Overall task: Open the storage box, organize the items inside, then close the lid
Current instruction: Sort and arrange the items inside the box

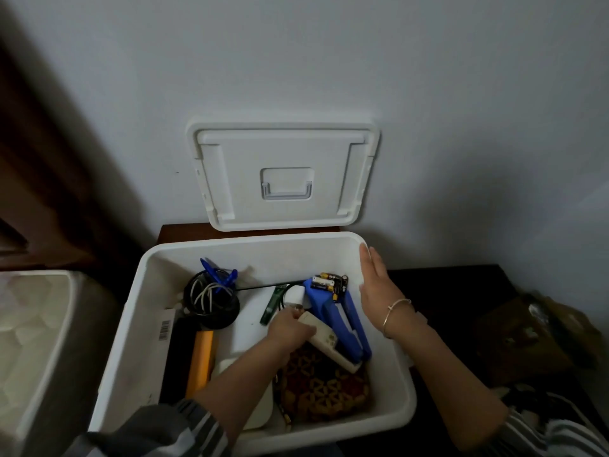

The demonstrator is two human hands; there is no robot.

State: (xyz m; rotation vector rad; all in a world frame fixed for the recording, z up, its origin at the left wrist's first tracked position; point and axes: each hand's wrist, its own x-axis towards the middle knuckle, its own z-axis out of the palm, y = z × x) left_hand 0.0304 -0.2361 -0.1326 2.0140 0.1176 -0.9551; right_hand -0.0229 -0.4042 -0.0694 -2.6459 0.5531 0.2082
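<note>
The white storage box stands open on a dark table. Its lid leans upright against the wall behind it. Inside the box, my left hand is closed around a long white remote-like device. My right hand is flat and open, resting against the box's right rim. Also in the box: a coil of black and white cables, a blue clip, a blue-handled tool, batteries, a white plug, a green stick, a patterned pouch, a yellow-and-black item.
A dark wooden table extends right of the box, with a brown cluttered object and cables at the far right. A light padded surface sits to the left. The grey wall is close behind.
</note>
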